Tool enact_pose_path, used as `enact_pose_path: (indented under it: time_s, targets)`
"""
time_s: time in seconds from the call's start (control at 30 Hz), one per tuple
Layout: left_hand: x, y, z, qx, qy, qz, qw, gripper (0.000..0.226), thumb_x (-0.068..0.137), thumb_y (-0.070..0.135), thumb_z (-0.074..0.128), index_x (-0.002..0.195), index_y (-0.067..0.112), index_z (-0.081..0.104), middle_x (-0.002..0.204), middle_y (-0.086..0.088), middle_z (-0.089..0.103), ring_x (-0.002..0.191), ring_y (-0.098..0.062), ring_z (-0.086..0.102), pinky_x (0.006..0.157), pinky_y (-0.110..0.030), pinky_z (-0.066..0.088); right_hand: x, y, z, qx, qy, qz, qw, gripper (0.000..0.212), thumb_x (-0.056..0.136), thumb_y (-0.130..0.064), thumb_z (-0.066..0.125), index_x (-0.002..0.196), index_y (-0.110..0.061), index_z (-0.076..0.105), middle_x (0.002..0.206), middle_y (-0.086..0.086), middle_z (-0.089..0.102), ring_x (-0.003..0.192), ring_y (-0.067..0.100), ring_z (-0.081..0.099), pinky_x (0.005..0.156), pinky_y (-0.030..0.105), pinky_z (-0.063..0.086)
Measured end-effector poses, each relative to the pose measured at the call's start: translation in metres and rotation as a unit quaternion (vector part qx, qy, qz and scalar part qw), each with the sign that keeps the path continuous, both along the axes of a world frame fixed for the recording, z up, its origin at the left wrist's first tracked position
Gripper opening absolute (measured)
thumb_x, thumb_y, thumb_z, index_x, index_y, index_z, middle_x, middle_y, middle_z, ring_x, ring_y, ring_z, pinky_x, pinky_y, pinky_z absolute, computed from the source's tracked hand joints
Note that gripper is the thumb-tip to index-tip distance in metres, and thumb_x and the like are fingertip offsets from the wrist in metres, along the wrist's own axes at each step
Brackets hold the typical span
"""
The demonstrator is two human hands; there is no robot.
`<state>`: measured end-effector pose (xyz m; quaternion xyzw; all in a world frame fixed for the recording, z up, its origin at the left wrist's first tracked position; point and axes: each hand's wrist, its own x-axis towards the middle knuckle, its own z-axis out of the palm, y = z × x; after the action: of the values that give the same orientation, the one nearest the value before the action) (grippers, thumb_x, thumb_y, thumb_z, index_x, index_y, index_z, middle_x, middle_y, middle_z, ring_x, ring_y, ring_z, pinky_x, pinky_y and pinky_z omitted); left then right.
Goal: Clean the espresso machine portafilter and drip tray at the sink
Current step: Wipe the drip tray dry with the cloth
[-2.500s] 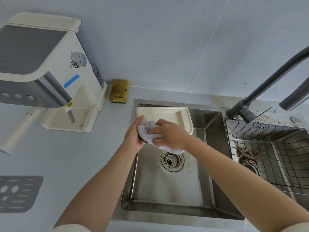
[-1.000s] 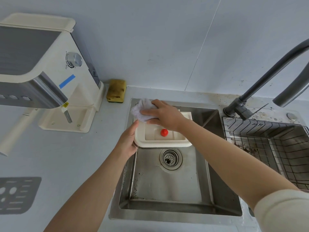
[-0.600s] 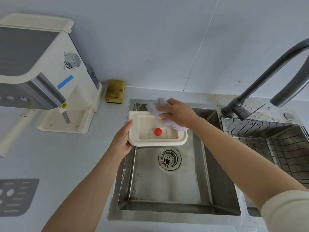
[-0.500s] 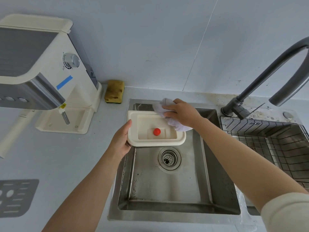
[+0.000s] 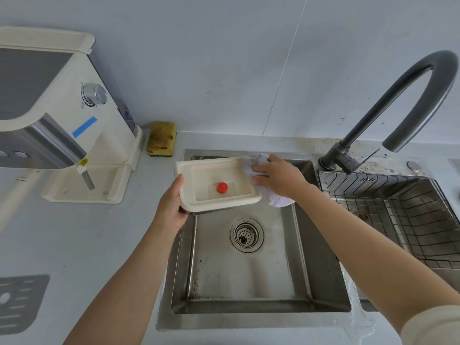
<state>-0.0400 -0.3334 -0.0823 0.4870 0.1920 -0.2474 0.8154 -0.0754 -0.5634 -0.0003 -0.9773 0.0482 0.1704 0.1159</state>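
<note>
A cream drip tray (image 5: 199,174) with a small red float (image 5: 222,188) inside is held level over the back of the steel sink (image 5: 249,282). My left hand (image 5: 171,204) grips the tray's left front corner. My right hand (image 5: 278,176) presses a white cloth (image 5: 273,199) against the tray's right edge. The cream espresso machine (image 5: 57,115) stands on the counter at the left, its base slot empty. No portafilter shows.
A yellow sponge (image 5: 161,141) lies by the wall behind the sink. A dark curved faucet (image 5: 403,95) rises at the right above a wire basket (image 5: 398,215) in the second basin. A grey drip grate (image 5: 17,302) lies on the counter at the lower left.
The tray went from tilted against the sink's back to held level, open side up. My right hand slid the cloth from the tray's back left corner along to its right edge.
</note>
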Motion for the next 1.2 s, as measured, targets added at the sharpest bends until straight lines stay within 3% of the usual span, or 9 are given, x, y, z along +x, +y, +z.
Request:
enact_pose_path:
  time_s: [0.17, 0.3, 0.4, 0.53, 0.7, 0.83, 0.97, 1.03, 1.2]
  targets:
    - [0.002, 0.000, 0.005, 0.009, 0.009, 0.023, 1.000, 0.043, 0.087, 0.038, 0.055, 0.123, 0.016, 0.053, 0.119, -0.009, 0.062, 0.103, -0.026, 0.061, 0.072, -0.040, 0.056, -0.013, 0.013, -0.001, 0.019, 0.023, 0.008, 1.000, 0.035, 0.095, -0.031, 0.043, 0.119, -0.010, 0.057, 0.119, 0.009, 0.049, 0.096, 0.024, 0.052, 0.077, 0.030, 0.041]
    - [-0.002, 0.002, 0.005, 0.013, 0.012, 0.029, 0.999, 0.039, 0.089, 0.036, 0.054, 0.122, 0.015, 0.052, 0.109, -0.007, 0.063, 0.096, -0.025, 0.062, 0.050, -0.031, 0.056, -0.014, 0.012, 0.000, 0.079, 0.074, 0.014, 0.994, 0.025, 0.092, -0.026, 0.050, 0.103, -0.009, 0.064, 0.073, -0.008, 0.045, 0.082, 0.015, 0.046, 0.082, 0.035, 0.046]
    - [-0.004, 0.004, 0.005, 0.007, 0.011, 0.024, 1.000, 0.033, 0.090, 0.034, 0.053, 0.117, 0.015, 0.053, 0.105, -0.006, 0.064, 0.093, -0.023, 0.062, 0.049, -0.029, 0.056, -0.007, 0.005, 0.009, 0.180, 0.038, -0.061, 0.981, 0.011, 0.091, -0.028, 0.054, 0.082, -0.025, 0.058, 0.069, -0.014, 0.046, 0.073, 0.009, 0.049, 0.067, 0.019, 0.040]
    - [-0.005, -0.001, 0.005, 0.012, -0.007, -0.005, 1.000, 0.026, 0.088, 0.036, 0.053, 0.109, 0.020, 0.057, 0.107, -0.005, 0.065, 0.094, -0.021, 0.064, 0.060, -0.029, 0.059, 0.000, 0.007, 0.024, 0.294, -0.024, -0.118, 0.948, 0.029, 0.093, -0.030, 0.051, 0.067, -0.019, 0.056, 0.061, -0.004, 0.050, 0.053, 0.004, 0.044, 0.056, 0.019, 0.034]
    - [-0.012, -0.018, 0.009, 0.020, -0.022, -0.032, 0.999, 0.020, 0.090, 0.034, 0.051, 0.100, 0.019, 0.059, 0.095, -0.003, 0.067, 0.085, -0.019, 0.064, 0.058, -0.027, 0.058, 0.010, 0.027, 0.015, 0.235, 0.028, -0.135, 0.962, 0.035, 0.093, -0.030, 0.050, 0.093, 0.001, 0.067, 0.075, 0.010, 0.059, 0.073, 0.020, 0.053, 0.071, 0.029, 0.042]
    - [-0.013, -0.020, 0.003, 0.064, -0.036, -0.040, 0.996, 0.029, 0.088, 0.038, 0.053, 0.107, 0.016, 0.057, 0.098, -0.007, 0.064, 0.084, -0.022, 0.063, 0.063, -0.033, 0.054, 0.011, 0.040, 0.004, 0.240, 0.039, -0.162, 0.956, 0.034, 0.093, -0.027, 0.049, 0.067, -0.008, 0.059, 0.062, 0.003, 0.051, 0.063, 0.017, 0.048, 0.063, 0.026, 0.039]
    - [-0.013, -0.020, 0.002, 0.068, -0.044, -0.070, 0.994, 0.034, 0.088, 0.037, 0.053, 0.111, 0.012, 0.055, 0.098, -0.008, 0.063, 0.085, -0.024, 0.062, 0.066, -0.036, 0.052, 0.012, 0.057, 0.004, 0.252, 0.051, -0.122, 0.959, 0.034, 0.092, -0.028, 0.050, 0.098, 0.001, 0.068, 0.088, 0.013, 0.064, 0.078, 0.020, 0.053, 0.071, 0.027, 0.041]
    - [-0.012, -0.020, 0.001, 0.059, -0.043, -0.077, 0.994, 0.034, 0.089, 0.036, 0.052, 0.112, 0.012, 0.056, 0.100, -0.009, 0.063, 0.088, -0.024, 0.061, 0.066, -0.036, 0.053, 0.013, 0.066, 0.005, 0.243, 0.055, -0.084, 0.965, 0.032, 0.093, -0.031, 0.049, 0.089, -0.007, 0.069, 0.086, 0.010, 0.065, 0.081, 0.021, 0.055, 0.074, 0.027, 0.042]
    - [-0.009, -0.016, 0.000, 0.046, -0.032, -0.057, 0.997, 0.030, 0.090, 0.030, 0.053, 0.112, 0.010, 0.056, 0.095, -0.008, 0.064, 0.085, -0.022, 0.062, 0.052, -0.028, 0.057, 0.012, 0.069, 0.005, 0.232, 0.080, -0.037, 0.969, 0.025, 0.091, -0.026, 0.053, 0.069, -0.015, 0.057, 0.062, -0.007, 0.048, 0.061, 0.007, 0.044, 0.058, 0.016, 0.032]
